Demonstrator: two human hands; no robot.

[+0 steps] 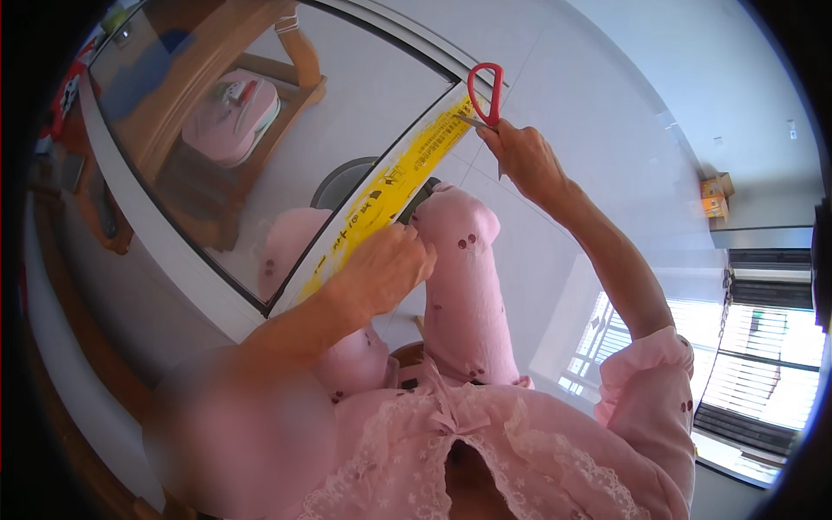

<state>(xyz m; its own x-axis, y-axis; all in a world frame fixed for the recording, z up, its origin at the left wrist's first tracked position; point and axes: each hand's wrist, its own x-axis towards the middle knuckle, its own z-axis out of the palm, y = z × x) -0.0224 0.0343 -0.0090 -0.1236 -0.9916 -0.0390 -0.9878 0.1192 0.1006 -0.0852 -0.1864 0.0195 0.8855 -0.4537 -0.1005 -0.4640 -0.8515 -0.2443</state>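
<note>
A wide glass-panelled frame with pale edges leans across my lap on the left. Along its near side runs a yellow strip, printed in black and patchy, with torn-looking edges. My right hand grips a pair of scissors with a red handle loop, held by the blade part. A metal blade points left and meets the strip's far end. My left hand is closed in a fist over the strip's lower part. Whatever its curled fingers hold is hidden.
My knees in pink trousers are beneath and beside the frame. A dark round basin shows past the glass. A wooden stool with a pink item on it is farther left. A small orange carton stands by the right wall.
</note>
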